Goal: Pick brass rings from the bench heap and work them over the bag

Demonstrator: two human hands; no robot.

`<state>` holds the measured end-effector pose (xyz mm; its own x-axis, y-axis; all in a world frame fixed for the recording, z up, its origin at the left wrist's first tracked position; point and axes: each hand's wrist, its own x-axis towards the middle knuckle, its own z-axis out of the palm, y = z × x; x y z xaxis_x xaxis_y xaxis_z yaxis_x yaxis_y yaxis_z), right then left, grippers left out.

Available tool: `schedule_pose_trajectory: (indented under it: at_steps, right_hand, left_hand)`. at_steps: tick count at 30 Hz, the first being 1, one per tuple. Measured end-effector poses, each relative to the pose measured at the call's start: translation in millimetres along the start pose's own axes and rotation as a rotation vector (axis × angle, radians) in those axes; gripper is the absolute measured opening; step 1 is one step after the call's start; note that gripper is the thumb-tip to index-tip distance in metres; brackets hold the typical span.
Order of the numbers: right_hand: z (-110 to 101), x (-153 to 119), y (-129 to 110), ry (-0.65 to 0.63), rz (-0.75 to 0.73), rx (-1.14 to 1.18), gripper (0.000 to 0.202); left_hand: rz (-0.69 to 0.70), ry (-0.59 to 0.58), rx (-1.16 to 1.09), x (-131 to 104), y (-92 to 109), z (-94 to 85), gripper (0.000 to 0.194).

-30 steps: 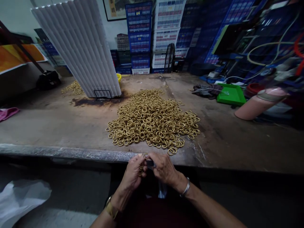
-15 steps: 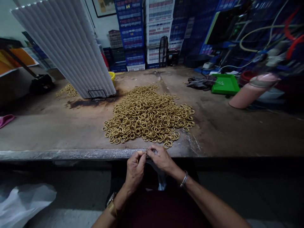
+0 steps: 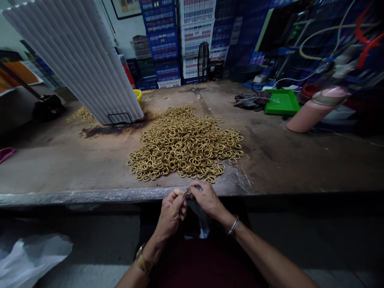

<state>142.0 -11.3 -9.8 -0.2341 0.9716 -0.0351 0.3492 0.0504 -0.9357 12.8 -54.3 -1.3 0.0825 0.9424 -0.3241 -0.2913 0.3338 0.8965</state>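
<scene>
Table's (image 3: 279, 168) pile (image 3: 186, 146) looks unchanged, but a ring (image 3: 186, 192) now shows: our left hand (image 3: 171, 212) pinches it, right hand (image 3: 207, 200) curls close, grip unclear, so we're probably mid-piece.

Head view, forward-down across the workbench (image 3: 288, 168)

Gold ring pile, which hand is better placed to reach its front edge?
Probably the right hand: it sits farther forward, nearer the gold ring pile, while the left hand lies farther back. Both look occupied, though.
</scene>
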Motion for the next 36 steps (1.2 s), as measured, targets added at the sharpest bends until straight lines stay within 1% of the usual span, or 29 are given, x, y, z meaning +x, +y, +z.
schedule_pose_trajectory:
  at_steps: [2,5,7,10,12,14,16,18,21,23,24,26,30,33,36]
  right_hand:
    - [0,-4,2,-0.002,-0.104,-0.193,0.02]
    - [0,-11,2,-0.089,-0.217,-0.455,0.011]
    - [-1,-14,0,-0.136,-0.223,-0.563,0.012]
    - [-2,-13,-1,-0.172,-0.18,-0.659,0.014]
    - [-3,-11,0,-0.175,-0.145,-0.706,0.016]
    - [-6,-10,2,-0.159,-0.118,-0.739,0.017]
    - [-11,-10,5,-0.113,-0.113,-0.741,0.018]
    - [-18,-9,8,-0.012,-0.102,-0.729,0.018]
    - [-34,-6,16,0.201,-0.031,-0.752,0.018]
    - [-44,-4,21,0.275,0.009,-0.78,0.019]
    - [-48,-4,23,0.279,0.016,-0.794,0.02]
    - [-51,-4,24,0.244,0.014,-0.825,0.02]
    - [-46,-5,20,0.171,0.027,-0.878,0.016]
    - [-43,-2,17,0.166,0.082,-0.9,0.016]
    - [-44,1,16,0.167,0.134,-0.897,0.017]
  left_hand:
    - [0.017,0.018,0.029,0,-1,0.1,0.029]
    - [0.032,0.031,0.063,1,0,1.4,0.03]
    - [0.031,0.045,0.096,0,1,2.5,0.03]
    - [0.035,0.057,0.132,-3,2,3.6,0.029]
    - [0.033,0.032,0.121,-7,4,4.1,0.028]
    - [0.006,-0.014,0.064,-12,5,4.6,0.026]
    - [-0.035,-0.054,-0.044,-14,7,5.0,0.024]
    - [-0.074,-0.069,-0.163,-13,7,4.7,0.023]
    - [-0.134,-0.068,-0.275,-6,4,3.0,0.024]
    - [-0.17,-0.071,-0.305,-1,1,1.8,0.025]
    - [-0.182,-0.071,-0.318,1,0,1.4,0.024]
    - [-0.207,-0.078,-0.357,3,-2,0.9,0.022]
    - [-0.259,-0.123,-0.471,6,-1,0.5,0.016]
    - [-0.302,-0.145,-0.536,8,1,0.4,0.017]
    - [-0.355,-0.134,-0.613,12,1,1.7,0.016]
